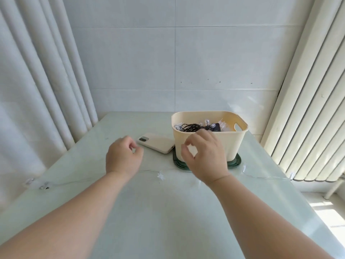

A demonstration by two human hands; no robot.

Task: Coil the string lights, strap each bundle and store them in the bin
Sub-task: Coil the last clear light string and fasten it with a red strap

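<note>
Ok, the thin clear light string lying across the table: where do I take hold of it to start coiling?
Probably at its left end, by the bulbs near the table edge, pinched from above with the left hand. The light string lies flat and its wire is very thin; the bulbs stand proud, giving fingers purchase.
</note>
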